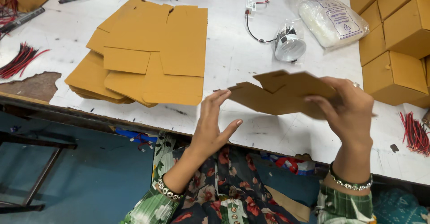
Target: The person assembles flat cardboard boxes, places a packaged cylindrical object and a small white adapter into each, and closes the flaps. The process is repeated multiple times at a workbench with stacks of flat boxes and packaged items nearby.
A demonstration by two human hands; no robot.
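1. Floral sleeves low in frame; right hand (pixel 349 109) grips a flat brown carton blank (pixel 277 94) above the desk (pixel 233 53), fingers clamped on its edge.
2. Left hand (pixel 215 125) open, fingers spread wide, touching the blank's near end.
3. Blank still unfolded; folded boxes (pixel 394 36) stacked at right, stack of flat blanks (pixel 148 53) waiting at left.
4. Bagged round lamp (pixel 289 45) and red wires (pixel 414 132) nearby, nothing blocking.

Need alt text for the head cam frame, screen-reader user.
Seen from above, a person's right hand holds a flat, unfolded brown cardboard box blank over a white worktable, with the open left hand at the blank's near edge. A stack of similar flat blanks lies to the left, and assembled brown boxes are piled at the right.
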